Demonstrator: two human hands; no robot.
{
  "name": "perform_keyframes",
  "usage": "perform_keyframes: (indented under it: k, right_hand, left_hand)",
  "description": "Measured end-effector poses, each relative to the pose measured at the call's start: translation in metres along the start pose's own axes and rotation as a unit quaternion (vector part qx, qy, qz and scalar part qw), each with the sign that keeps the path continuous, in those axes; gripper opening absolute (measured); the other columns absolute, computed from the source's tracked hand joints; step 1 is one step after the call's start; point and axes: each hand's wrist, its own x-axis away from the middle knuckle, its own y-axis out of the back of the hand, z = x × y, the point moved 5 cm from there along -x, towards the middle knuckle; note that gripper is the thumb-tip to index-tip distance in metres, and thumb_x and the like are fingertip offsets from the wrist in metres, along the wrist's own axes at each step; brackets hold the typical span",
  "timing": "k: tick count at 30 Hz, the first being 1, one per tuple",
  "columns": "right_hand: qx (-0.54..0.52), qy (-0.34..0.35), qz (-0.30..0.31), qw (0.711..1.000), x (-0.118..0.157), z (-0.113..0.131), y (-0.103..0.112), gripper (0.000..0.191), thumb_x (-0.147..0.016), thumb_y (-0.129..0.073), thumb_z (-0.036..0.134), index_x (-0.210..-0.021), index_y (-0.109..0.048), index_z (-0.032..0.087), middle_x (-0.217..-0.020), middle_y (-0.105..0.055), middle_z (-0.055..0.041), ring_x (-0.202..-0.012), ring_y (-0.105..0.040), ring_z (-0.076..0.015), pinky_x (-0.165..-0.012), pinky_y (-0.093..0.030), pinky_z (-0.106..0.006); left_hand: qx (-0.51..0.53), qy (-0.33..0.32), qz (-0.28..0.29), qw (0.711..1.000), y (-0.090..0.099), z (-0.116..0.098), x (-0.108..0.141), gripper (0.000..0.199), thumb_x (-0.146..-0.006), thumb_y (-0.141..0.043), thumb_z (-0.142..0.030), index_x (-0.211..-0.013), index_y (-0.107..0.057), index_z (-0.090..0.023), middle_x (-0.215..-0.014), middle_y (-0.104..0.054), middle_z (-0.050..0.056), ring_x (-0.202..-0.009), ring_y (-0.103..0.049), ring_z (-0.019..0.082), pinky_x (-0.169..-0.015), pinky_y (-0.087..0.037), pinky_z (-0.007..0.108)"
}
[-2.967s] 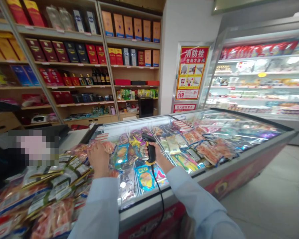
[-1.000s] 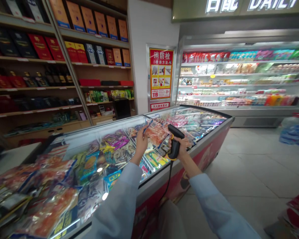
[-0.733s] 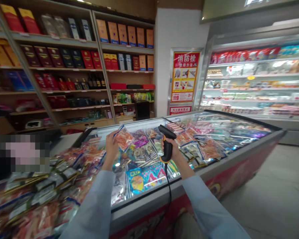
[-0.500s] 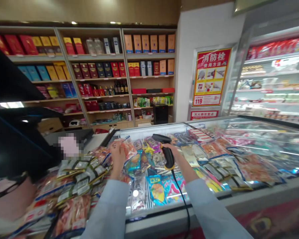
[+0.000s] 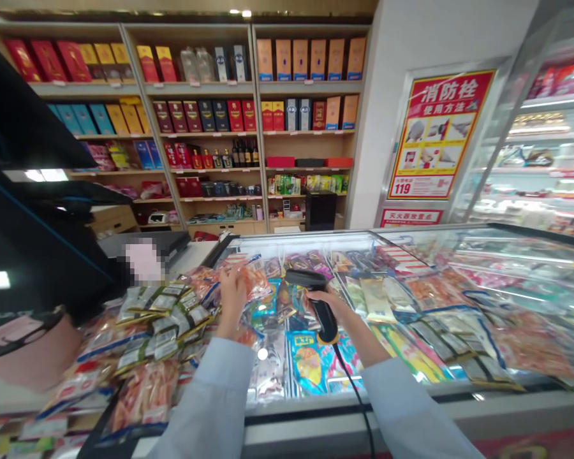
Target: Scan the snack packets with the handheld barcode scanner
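Note:
My right hand (image 5: 329,308) is wrapped round the handle of a black barcode scanner (image 5: 308,278), whose head points left. A black cable runs down from the handle. My left hand (image 5: 233,290) grips a clear plastic food packet (image 5: 252,274) with reddish contents and a blue edge, held above the freezer glass. The scanner head is just right of this packet, apart from it. Left of my left hand lies a heap of packets: gold-and-green edged ones (image 5: 169,312) on top, reddish meat-like packs (image 5: 146,392) in front.
A glass-topped chest freezer (image 5: 268,417) with ice-cream packs inside spans the front. More packets (image 5: 459,338) lie on its glass at right. A dark monitor (image 5: 38,255) and a pink bag (image 5: 31,357) stand at left. Shelves of boxes (image 5: 210,115) line the back wall.
The view has shifted, so shelves and poster sit higher. The packet in my left hand shows more plainly, tilted toward the scanner. My right hand keeps its hold on the scanner.

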Motion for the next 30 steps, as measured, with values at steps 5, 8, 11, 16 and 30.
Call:
perform_keyframes:
  k: [5, 8, 11, 16, 30]
  right_hand:
    - [0.005, 0.000, -0.001, 1.000, 0.002, 0.002, -0.001, 0.018, -0.066, -0.072, 0.031, -0.064, -0.065, 0.014, -0.053, -0.062, -0.0029, -0.038, -0.052, -0.0106, -0.035, -0.037, -0.020]
    - [0.006, -0.006, 0.000, 1.000, 0.003, 0.001, 0.000, 0.017, -0.065, -0.071, 0.030, -0.065, -0.065, 0.014, -0.052, -0.061, -0.0023, -0.037, -0.051, -0.0105, -0.035, -0.036, -0.020]
    - [-0.010, -0.008, 0.006, 1.000, 0.002, -0.001, 0.001, 0.016, -0.065, -0.070, 0.030, -0.067, -0.064, 0.015, -0.052, -0.062, -0.0022, -0.038, -0.052, -0.0111, -0.035, -0.037, -0.021]
    - [-0.092, -0.052, -0.012, 0.994, -0.003, -0.015, 0.006, 0.024, -0.061, -0.071, 0.036, -0.070, -0.063, 0.015, -0.055, -0.061, -0.0011, -0.040, -0.051, -0.0102, -0.036, -0.038, -0.020]
    - [-0.243, -0.065, -0.031, 0.967, -0.013, -0.048, 0.026, 0.025, -0.064, -0.067, 0.040, -0.070, -0.055, 0.019, -0.057, -0.054, 0.0016, -0.044, -0.046, -0.0099, -0.038, -0.035, -0.020]
  left_hand:
    - [-0.002, -0.003, 0.012, 1.000, -0.003, 0.005, 0.000, 0.043, -0.080, -0.040, -0.009, -0.112, -0.064, -0.025, -0.101, -0.053, 0.006, -0.097, -0.054, 0.020, -0.094, -0.046, 0.039]
    - [-0.007, -0.009, 0.017, 1.000, -0.006, 0.007, 0.000, 0.042, -0.081, -0.039, -0.011, -0.112, -0.064, -0.023, -0.102, -0.052, 0.007, -0.096, -0.054, 0.020, -0.093, -0.046, 0.038]
    - [-0.015, 0.001, 0.022, 1.000, -0.006, 0.004, 0.001, 0.039, -0.082, -0.039, -0.014, -0.112, -0.063, -0.021, -0.102, -0.052, 0.007, -0.099, -0.055, 0.021, -0.095, -0.046, 0.039]
    - [-0.140, 0.032, -0.022, 0.989, 0.006, -0.010, 0.006, 0.037, -0.084, -0.048, -0.027, -0.117, -0.059, -0.014, -0.126, -0.046, 0.017, -0.121, -0.047, 0.031, -0.105, -0.037, 0.049]
    - [-0.313, -0.026, 0.026, 0.949, 0.003, -0.006, 0.011, 0.042, -0.088, -0.044, -0.027, -0.122, -0.059, -0.007, -0.132, -0.053, 0.023, -0.128, -0.044, 0.034, -0.109, -0.029, 0.052]
